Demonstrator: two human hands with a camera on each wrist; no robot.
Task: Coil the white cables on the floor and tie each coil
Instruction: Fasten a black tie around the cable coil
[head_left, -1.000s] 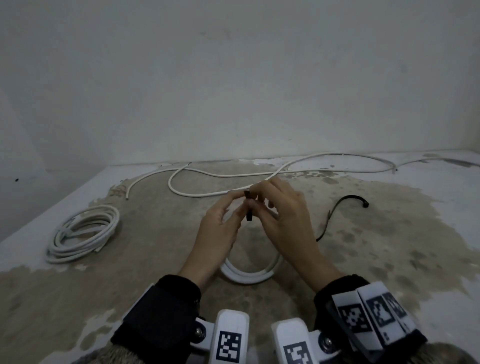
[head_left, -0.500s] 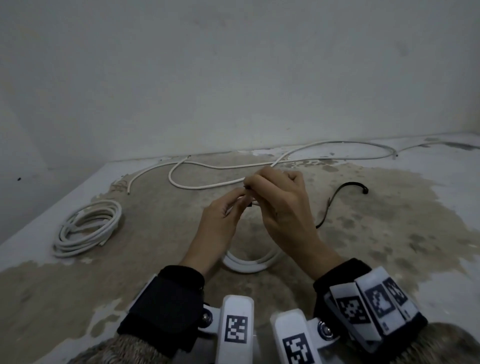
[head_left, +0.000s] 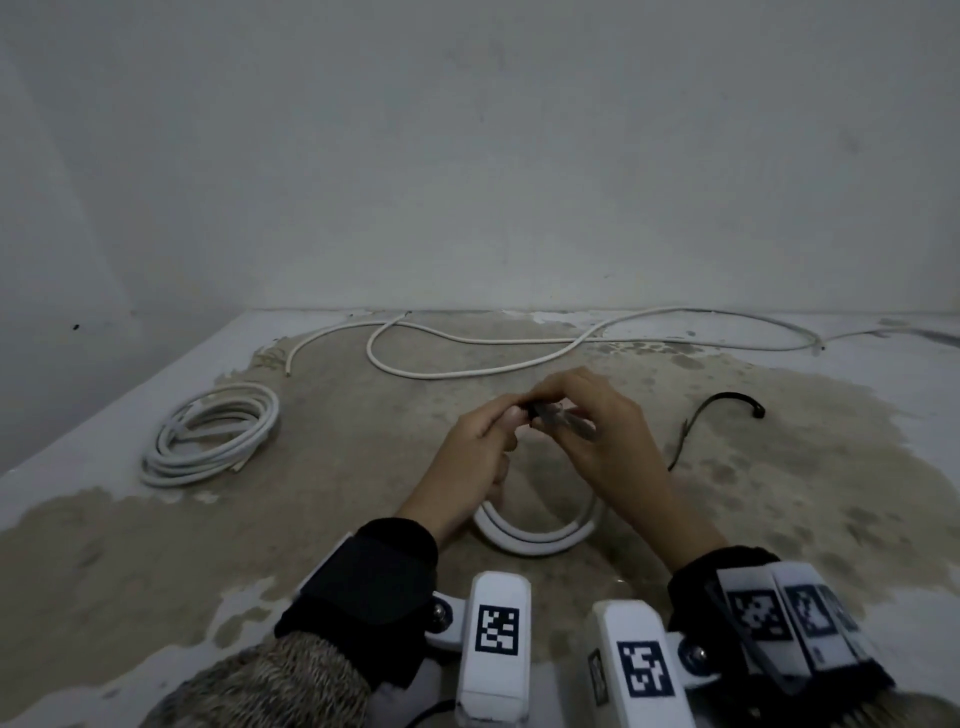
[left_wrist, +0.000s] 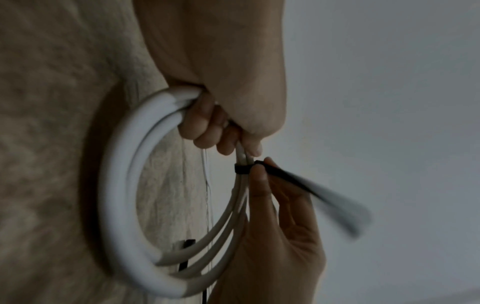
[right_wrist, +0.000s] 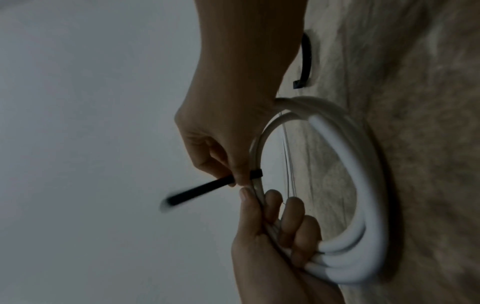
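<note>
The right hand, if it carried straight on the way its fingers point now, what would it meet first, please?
Probably the left hand: the right hand points left toward it, pinching the black tie on the held coil. Depth is uncertain.

Right hand (right_wrist: 228, 123) pinching black tie (right_wrist: 207, 188) (tail blurred), left hand (right_wrist: 272, 236) gripping white coil (right_wrist: 345, 164)

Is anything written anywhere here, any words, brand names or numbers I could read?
None: no readable words, brands or numbers.
The only signs are black-and-white square code patterns on the white wrist mounts and right-wrist tags; they are not letters.
The white cable coil and black tie show no print.
</note>
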